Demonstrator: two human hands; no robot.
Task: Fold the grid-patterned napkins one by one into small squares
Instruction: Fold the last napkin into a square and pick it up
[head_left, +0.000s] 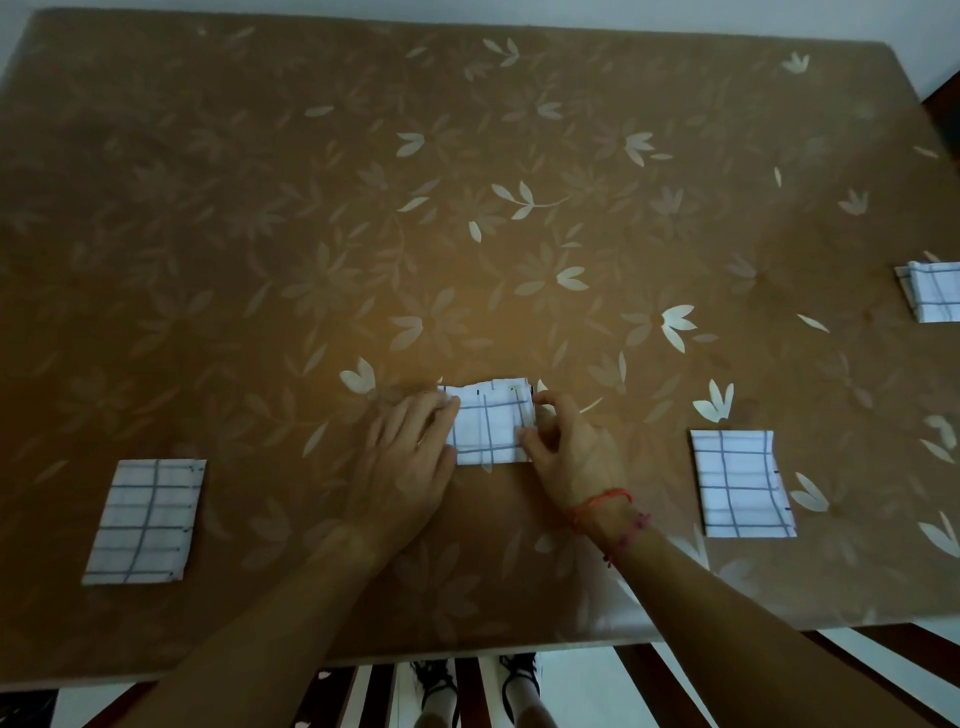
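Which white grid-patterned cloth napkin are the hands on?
The middle white grid-patterned napkin: left hand presses its left edge, right hand pinches its right edge. The left napkin, right napkin and far-right napkin lie untouched.

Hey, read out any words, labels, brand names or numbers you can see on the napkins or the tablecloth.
No readable text anywhere.
The middle napkin, left napkin, right napkin and far-right napkin: grid lines only; the tiny dark marks at their edges are too small to read.
The tablecloth: leaf pattern only, no writing.
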